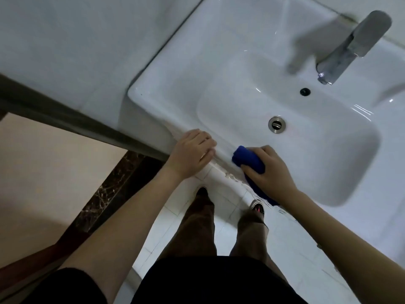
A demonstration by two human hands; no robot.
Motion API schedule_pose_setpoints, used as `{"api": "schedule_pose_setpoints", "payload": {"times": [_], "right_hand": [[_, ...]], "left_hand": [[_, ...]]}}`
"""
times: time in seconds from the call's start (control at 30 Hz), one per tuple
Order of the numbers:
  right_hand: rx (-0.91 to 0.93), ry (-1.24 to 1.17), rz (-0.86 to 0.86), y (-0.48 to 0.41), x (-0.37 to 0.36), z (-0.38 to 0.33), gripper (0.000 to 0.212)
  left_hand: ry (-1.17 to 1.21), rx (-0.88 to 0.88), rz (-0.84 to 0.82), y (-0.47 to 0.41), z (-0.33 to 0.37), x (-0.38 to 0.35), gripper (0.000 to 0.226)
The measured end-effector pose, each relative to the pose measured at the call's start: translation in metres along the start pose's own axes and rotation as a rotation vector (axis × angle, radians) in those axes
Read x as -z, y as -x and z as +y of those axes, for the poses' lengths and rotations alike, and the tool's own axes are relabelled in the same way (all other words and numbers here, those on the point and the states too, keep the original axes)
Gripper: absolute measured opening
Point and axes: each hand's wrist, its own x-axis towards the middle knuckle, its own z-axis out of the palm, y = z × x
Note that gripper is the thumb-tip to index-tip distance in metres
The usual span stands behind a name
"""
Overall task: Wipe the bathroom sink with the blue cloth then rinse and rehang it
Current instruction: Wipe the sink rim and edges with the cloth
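A white ceramic sink [175, 88] fills the upper right of the head view, with a round metal drain [277, 124] in the basin floor. My right hand [268, 172] presses a bunched blue cloth [245, 157] against the sink's front rim; part of the cloth hangs below my wrist. My left hand [192, 153] rests flat on the front rim a little left of the cloth, fingers spread, holding nothing.
A chrome faucet [352, 49] juts over the basin at the back right, above a small overflow hole [305, 91]. White wall tiles [76, 40] lie left of the sink. My legs and shoes [201, 191] stand on white floor tiles beside a dark marble threshold [109, 194].
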Motion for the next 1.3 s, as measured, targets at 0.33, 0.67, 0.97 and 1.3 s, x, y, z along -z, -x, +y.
{"api": "schedule_pose_setpoints", "payload": {"times": [0.33,0.67,0.97,1.3], "right_hand": [[0.039,0.528,0.361,-0.003,-0.063,-0.04,0.054],[-0.076,0.601,0.596,0.059,-0.05,0.013,0.05],[-0.542,-0.167,1.221,0.17,-0.032,0.027,0.04],[-0.829,-0.627,1.823,0.193,-0.037,0.075,0.044]], "left_hand": [[0.033,-0.054,0.043,-0.004,-0.01,-0.001,0.023],[0.022,-0.001,0.092,-0.003,-0.005,-0.007,0.018],[-0.042,-0.024,0.069,-0.001,-0.005,-0.011,0.032],[-0.115,-0.065,-0.007,-0.011,-0.009,-0.003,0.045]]}}
